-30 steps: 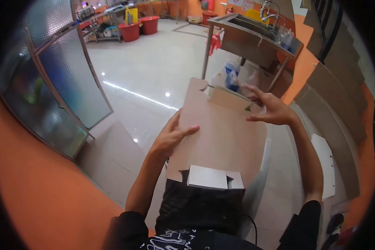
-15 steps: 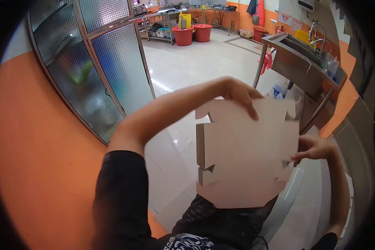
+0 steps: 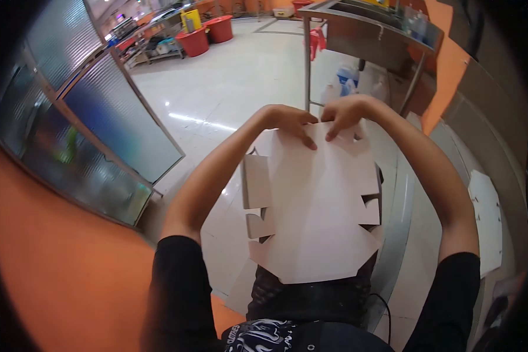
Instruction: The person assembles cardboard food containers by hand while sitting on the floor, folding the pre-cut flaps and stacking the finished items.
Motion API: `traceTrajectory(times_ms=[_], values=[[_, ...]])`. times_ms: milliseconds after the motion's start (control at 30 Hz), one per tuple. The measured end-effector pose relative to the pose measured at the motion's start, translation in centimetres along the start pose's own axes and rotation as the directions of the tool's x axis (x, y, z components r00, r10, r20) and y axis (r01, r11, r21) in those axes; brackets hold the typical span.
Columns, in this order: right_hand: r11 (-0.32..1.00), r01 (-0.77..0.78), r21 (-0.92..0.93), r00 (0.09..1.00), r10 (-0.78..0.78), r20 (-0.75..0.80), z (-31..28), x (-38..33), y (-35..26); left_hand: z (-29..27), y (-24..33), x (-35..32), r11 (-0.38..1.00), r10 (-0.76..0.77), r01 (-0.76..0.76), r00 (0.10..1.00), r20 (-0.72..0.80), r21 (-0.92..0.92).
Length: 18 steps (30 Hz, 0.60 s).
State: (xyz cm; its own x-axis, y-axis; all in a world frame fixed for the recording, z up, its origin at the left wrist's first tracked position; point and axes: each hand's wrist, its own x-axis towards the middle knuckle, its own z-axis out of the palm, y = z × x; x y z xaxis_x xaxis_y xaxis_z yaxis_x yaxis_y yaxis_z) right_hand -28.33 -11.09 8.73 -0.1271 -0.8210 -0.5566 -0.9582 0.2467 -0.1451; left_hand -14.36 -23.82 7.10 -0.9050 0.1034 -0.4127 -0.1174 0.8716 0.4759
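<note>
A white cardboard box blank (image 3: 314, 211) with notched, partly folded side flaps hangs in front of my body, above my lap. Both hands grip its far edge, close together near the middle. My left hand (image 3: 292, 124) has its thumb on the upper face and its fingers behind the edge. Just beside it, my right hand (image 3: 346, 116) pinches the same edge, thumb on the face and fingers mostly hidden behind. The sheet bows slightly along its middle, and its near edge has cut corners.
A steel sink stand (image 3: 369, 29) is ahead on the right, with plastic bottles (image 3: 347, 79) beneath. Another flat white cardboard piece (image 3: 487, 223) lies at the right. Textured glass panels (image 3: 123, 117) and an orange wall (image 3: 58, 264) are at the left. Red tubs (image 3: 192, 43) stand farther back.
My right hand has moved from the cardboard's right side to its far edge, beside my left hand. The side flaps stand out more, and the view has swung to the right and down.
</note>
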Motion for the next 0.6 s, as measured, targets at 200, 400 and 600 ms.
traceTrajectory(times_ms=[200,400,600], values=[[0.995,0.039,0.092,0.999,-0.038,-0.019,0.0,-0.2,0.4,-0.2,-1.3,-2.3,0.996,-0.063,0.063,0.998,0.003,-0.058],[0.96,0.042,0.277,0.987,-0.084,0.139,0.0,0.2,-1.8,1.0,-1.2,-2.8,0.998,-0.012,0.019,0.99,-0.139,0.052],[0.974,0.214,0.077,0.966,-0.199,-0.165,1.2,-1.4,-2.6,1.6,-0.2,-4.1,0.996,0.038,-0.014,0.962,-0.272,0.09]])
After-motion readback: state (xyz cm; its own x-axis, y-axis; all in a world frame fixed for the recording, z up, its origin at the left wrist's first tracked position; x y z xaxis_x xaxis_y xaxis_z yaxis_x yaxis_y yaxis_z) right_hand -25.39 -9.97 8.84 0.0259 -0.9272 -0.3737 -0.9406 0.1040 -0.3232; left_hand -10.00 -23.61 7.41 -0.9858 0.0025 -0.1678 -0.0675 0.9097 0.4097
